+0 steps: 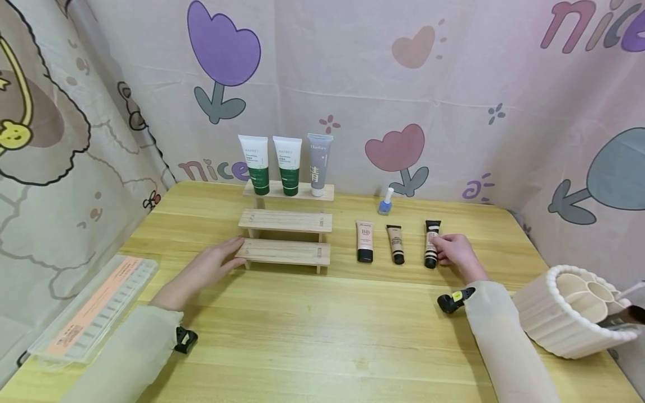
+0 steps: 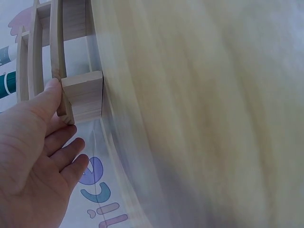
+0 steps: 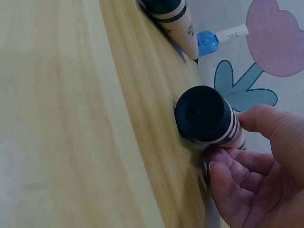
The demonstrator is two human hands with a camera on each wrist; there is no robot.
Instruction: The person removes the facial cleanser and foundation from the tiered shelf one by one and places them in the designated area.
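My left hand (image 1: 214, 264) holds the left end of the lowest step of a three-step wooden display stand (image 1: 284, 252). In the left wrist view the thumb presses on the step's edge, with the other fingers (image 2: 69, 154) below it. My right hand (image 1: 457, 253) pinches a small beige cosmetic tube (image 1: 430, 246) with a black cap (image 3: 202, 114) between thumb and fingers. Whether this tube touches the table cannot be told. To its left lie a smaller beige tube (image 1: 396, 243) and a pink BB cream tube (image 1: 365, 240), caps toward me.
Two white-and-green tubes (image 1: 258, 168) and a grey tube (image 1: 319, 165) stand on the top step. Blue nail polish (image 1: 385, 207) stands behind the small tubes. A clear plastic case (image 1: 96, 310) lies at left; a cream brush holder (image 1: 544, 313) is at right. Printed cloth (image 1: 327, 67) hangs behind.
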